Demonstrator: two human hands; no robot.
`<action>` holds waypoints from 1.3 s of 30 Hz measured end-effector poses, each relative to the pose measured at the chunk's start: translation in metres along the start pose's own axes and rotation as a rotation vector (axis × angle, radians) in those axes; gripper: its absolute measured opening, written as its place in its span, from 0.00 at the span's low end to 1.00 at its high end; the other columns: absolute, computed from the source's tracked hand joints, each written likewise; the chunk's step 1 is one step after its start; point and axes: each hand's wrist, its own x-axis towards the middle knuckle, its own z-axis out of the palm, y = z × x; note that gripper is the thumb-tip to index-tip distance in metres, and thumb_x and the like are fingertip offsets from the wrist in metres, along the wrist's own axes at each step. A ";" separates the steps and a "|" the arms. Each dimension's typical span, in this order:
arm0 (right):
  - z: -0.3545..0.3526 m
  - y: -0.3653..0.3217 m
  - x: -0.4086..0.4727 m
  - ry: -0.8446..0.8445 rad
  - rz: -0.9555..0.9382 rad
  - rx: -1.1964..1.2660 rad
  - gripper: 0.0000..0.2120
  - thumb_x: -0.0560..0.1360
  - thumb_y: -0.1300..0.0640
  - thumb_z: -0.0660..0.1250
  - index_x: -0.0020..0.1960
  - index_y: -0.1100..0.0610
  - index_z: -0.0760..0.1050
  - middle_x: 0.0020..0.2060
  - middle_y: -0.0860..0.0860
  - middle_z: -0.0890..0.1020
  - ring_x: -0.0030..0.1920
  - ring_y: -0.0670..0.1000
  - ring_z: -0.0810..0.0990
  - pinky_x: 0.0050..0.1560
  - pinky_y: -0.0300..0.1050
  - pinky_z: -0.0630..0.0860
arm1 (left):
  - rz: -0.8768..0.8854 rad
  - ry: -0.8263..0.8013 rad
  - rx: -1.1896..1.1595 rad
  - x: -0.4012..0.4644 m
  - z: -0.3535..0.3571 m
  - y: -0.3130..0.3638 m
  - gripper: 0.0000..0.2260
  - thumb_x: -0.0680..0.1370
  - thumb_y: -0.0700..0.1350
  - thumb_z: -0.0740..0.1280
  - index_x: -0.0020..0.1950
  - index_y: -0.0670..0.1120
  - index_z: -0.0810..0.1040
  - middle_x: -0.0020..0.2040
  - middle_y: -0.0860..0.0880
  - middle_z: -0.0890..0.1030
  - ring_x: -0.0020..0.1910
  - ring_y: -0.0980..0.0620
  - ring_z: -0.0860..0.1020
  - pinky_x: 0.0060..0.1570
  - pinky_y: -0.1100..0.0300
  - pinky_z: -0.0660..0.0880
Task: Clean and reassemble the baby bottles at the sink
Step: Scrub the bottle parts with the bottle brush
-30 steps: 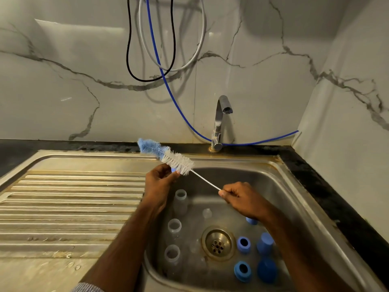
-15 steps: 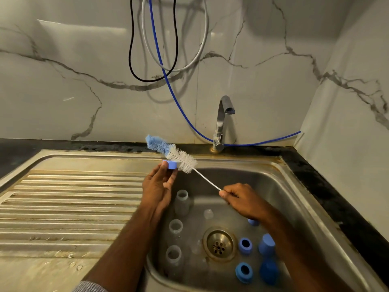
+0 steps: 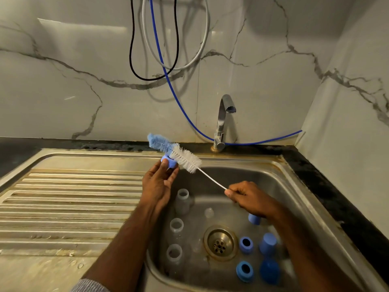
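Pinched between the thumb and fingertips of the left hand (image 3: 158, 185) is a small blue bottle ring (image 3: 169, 162), held up over the back left corner of the sink (image 3: 299, 186). A bottle brush (image 3: 185, 158) runs through or just behind that ring, which one cannot be told: its blue fluffy tip sticks out to the upper left, its white bristles sit just right of the ring. From the bristles a thin twisted wire handle slants down to the right hand (image 3: 250, 200), whose fingers are curled round the end of the wire.

To the left lies the ribbed steel draining board (image 3: 69, 203), with a few water drops near its front. Inside the basin, along the left wall, stand three clear bottles (image 3: 176, 225) upright in a row, mouths open upward. A small clear teat (image 3: 208, 212) rests near the middle, above the brass drain (image 3: 220, 243). Right of the drain lie two blue rings (image 3: 245, 244) with dark holes, and beside them two blue caps (image 3: 267, 245); another blue piece (image 3: 253, 219) peeks out under the right wrist.

Behind the basin rises a chrome tap (image 3: 223, 121), with a blue hose (image 3: 174, 93), a black cable (image 3: 132, 49) and a grey hose (image 3: 203, 45) hanging on the marble wall (image 3: 63, 81).
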 end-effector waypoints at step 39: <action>0.006 0.004 0.005 0.056 -0.047 0.002 0.19 0.82 0.49 0.62 0.34 0.54 0.72 0.26 0.46 0.72 0.30 0.42 0.70 0.36 0.46 0.70 | -0.028 -0.173 0.090 -0.010 0.004 -0.002 0.18 0.75 0.39 0.68 0.65 0.39 0.78 0.62 0.39 0.82 0.62 0.42 0.81 0.58 0.50 0.80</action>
